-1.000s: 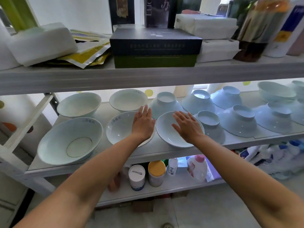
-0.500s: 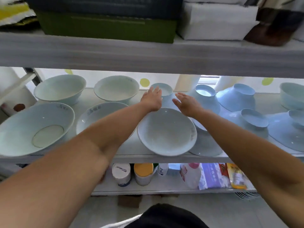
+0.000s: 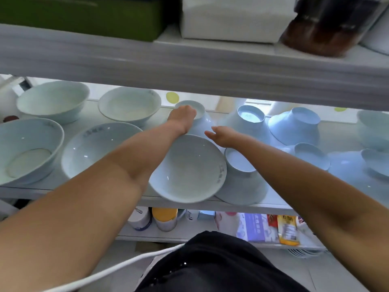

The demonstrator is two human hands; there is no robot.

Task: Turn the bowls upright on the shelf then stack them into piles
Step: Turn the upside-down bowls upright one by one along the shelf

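While five upright bowls point(image 3: 187, 169) sat mouth-up on the shelf point(image 3: 271, 205), we had nothing piled yet. Our left hand point(image 3: 183, 118) curled its fingers over the foot of the back bowl point(image 3: 201, 124), upside down mid-shelf. Our right hand point(image 3: 224, 137) reached in beside it, fingers straight, holding nothing. Several flipped bowls point(image 3: 294, 125) waited on the right. Under halfway, we judged.
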